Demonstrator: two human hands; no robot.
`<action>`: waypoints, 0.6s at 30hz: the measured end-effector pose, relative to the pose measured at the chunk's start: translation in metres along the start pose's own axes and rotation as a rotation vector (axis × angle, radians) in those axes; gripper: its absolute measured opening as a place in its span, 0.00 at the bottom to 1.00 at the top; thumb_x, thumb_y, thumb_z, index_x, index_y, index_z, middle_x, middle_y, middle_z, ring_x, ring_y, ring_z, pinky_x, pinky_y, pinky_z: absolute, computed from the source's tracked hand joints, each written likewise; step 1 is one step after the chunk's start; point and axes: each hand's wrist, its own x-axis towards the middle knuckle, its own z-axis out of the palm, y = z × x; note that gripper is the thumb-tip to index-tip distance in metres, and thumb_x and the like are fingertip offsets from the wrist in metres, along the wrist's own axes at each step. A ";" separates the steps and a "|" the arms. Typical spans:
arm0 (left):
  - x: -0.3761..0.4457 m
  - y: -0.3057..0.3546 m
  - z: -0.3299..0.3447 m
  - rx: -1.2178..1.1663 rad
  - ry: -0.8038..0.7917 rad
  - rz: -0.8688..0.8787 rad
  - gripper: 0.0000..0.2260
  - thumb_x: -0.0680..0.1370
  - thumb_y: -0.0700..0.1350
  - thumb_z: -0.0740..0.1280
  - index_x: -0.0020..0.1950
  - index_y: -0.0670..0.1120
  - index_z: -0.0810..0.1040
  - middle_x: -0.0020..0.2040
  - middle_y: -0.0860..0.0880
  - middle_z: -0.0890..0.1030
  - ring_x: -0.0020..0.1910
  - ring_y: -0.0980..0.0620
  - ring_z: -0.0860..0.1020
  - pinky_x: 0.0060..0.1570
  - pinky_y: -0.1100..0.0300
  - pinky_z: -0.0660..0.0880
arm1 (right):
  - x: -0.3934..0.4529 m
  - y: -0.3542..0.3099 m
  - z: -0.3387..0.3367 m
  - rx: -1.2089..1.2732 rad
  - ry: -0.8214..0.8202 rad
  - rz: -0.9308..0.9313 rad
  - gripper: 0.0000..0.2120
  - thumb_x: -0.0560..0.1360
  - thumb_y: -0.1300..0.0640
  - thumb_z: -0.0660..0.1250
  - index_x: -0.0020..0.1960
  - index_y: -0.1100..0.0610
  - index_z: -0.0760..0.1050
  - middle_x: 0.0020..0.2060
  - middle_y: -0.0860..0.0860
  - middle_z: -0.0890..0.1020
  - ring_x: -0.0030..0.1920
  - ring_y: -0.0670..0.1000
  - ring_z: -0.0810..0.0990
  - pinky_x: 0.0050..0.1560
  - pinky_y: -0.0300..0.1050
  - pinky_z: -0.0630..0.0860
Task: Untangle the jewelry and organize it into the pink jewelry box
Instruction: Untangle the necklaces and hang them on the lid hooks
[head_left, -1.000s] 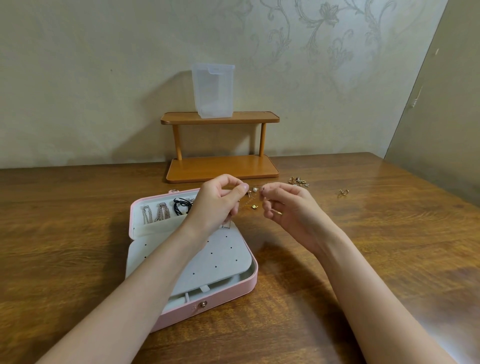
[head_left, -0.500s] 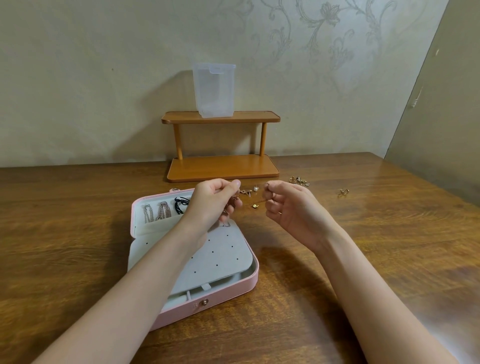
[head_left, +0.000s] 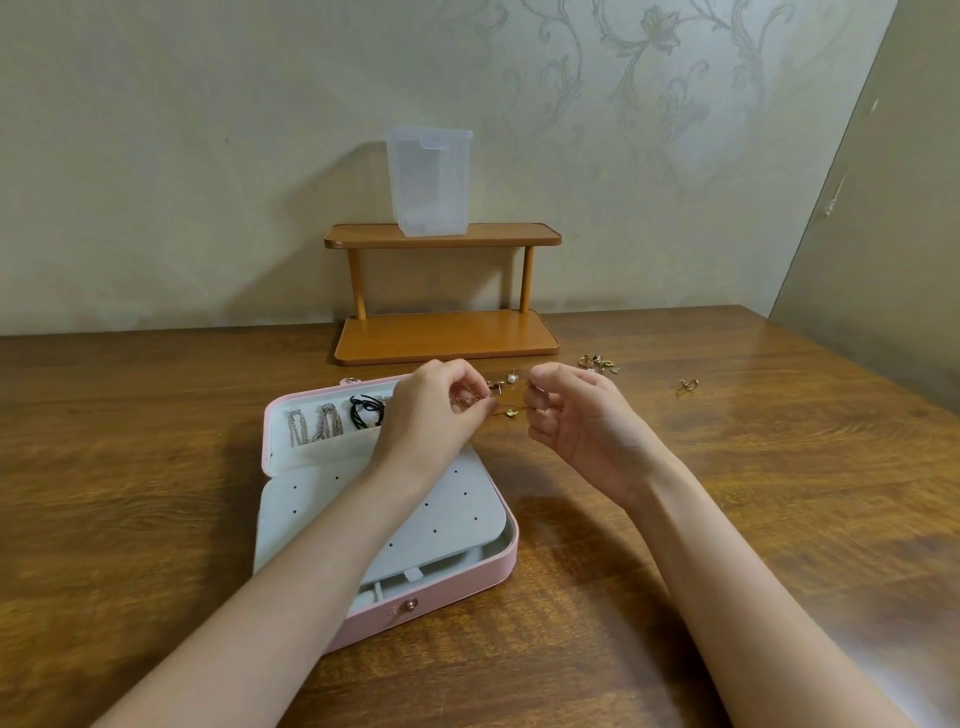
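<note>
A pink jewelry box (head_left: 457, 587) lies open on the wooden table, its grey perforated panel facing up. Silver chains (head_left: 316, 425) and a black band (head_left: 366, 410) sit in its back pocket. My left hand (head_left: 434, 415) and my right hand (head_left: 576, 415) hover just beyond the box's far right corner. Both pinch a thin gold chain (head_left: 511, 412) stretched between them, with a small gold charm hanging at its middle. A pearl earring (head_left: 511, 378) lies on the table just behind the hands.
A small pile of gold jewelry (head_left: 600, 362) and a single gold piece (head_left: 688, 384) lie on the table to the right. A two-tier wooden stand (head_left: 444, 332) stands at the wall, with a clear plastic container (head_left: 428, 182) on top.
Both hands have lowered slightly and drawn a little apart, pulling the gold chain out between them. The box and loose jewelry have not moved.
</note>
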 end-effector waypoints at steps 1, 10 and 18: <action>0.000 0.000 0.001 0.051 0.004 0.040 0.03 0.75 0.44 0.70 0.45 0.49 0.76 0.43 0.52 0.74 0.39 0.58 0.71 0.34 0.72 0.66 | 0.000 0.001 -0.001 -0.009 0.021 -0.015 0.07 0.77 0.61 0.62 0.40 0.57 0.72 0.29 0.48 0.71 0.28 0.45 0.67 0.31 0.35 0.68; 0.002 0.002 -0.005 -0.369 -0.011 -0.229 0.03 0.76 0.46 0.69 0.45 0.48 0.78 0.43 0.51 0.79 0.43 0.56 0.76 0.41 0.65 0.74 | 0.002 0.004 -0.001 -0.069 0.114 -0.103 0.05 0.76 0.63 0.64 0.41 0.60 0.75 0.33 0.51 0.75 0.37 0.47 0.75 0.44 0.40 0.74; 0.008 0.006 -0.017 -1.235 -0.111 -0.634 0.01 0.77 0.40 0.66 0.45 0.44 0.76 0.35 0.48 0.78 0.37 0.54 0.78 0.42 0.60 0.78 | 0.004 0.008 0.000 -0.099 0.033 -0.043 0.07 0.76 0.67 0.63 0.40 0.60 0.75 0.31 0.52 0.76 0.37 0.49 0.76 0.45 0.39 0.74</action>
